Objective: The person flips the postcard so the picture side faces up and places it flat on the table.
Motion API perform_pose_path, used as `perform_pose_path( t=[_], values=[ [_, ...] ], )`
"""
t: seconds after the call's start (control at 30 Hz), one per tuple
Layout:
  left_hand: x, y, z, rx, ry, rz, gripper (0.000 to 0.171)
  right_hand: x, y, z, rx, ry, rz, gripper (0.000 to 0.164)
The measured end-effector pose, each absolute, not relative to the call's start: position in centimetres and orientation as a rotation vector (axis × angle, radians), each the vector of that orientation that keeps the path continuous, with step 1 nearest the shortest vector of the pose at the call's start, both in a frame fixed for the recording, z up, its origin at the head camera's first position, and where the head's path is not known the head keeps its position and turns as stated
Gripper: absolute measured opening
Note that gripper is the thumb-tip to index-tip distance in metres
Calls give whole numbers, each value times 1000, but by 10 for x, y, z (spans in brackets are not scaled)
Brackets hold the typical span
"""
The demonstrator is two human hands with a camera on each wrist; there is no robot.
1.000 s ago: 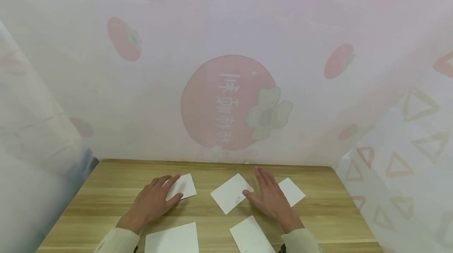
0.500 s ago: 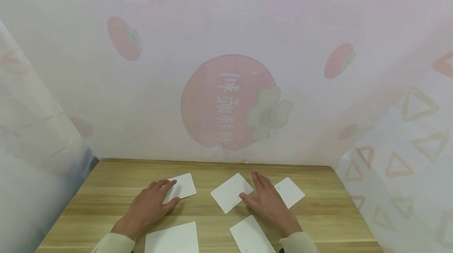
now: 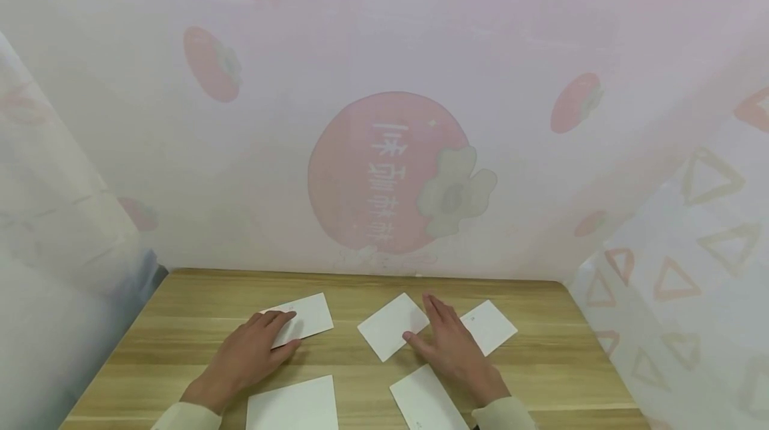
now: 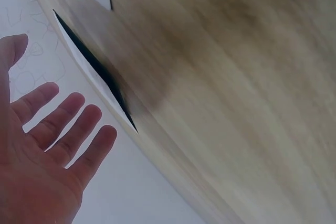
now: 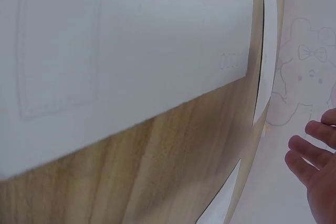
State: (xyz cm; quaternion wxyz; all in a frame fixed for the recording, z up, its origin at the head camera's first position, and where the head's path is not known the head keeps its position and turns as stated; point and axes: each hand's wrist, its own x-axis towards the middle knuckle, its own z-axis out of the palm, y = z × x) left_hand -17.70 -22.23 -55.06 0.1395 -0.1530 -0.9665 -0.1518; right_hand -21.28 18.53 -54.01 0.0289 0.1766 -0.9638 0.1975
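In the head view my left hand hovers at the left rear white card, its fingers overlapping the card's left end. Its fingers are spread and relaxed, with nothing between them, as the left wrist view shows. My right hand is likewise open and empty. Its thumb overlaps the corner of the middle rear white card, and its other side covers part of the right rear white card. In the right wrist view, a near white card bears a faint printed rectangle and a short row of small marks.
Two more white cards lie closer to me, a front left card and a front right card. The wooden tabletop ends at a pale printed backdrop, with similar sheets at both sides.
Both hands have drawn back slightly toward me and shifted left, uncovering more of the left and right rear cards. The cards have stayed in place.
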Motion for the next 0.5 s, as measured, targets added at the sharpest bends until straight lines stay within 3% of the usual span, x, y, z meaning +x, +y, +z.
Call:
perform_pose_path(
  t=[0.5],
  values=[
    [-169,-225,-552,-480,-2802,-454,50,-208,178,-543,638,-2925,610,94]
  ],
)
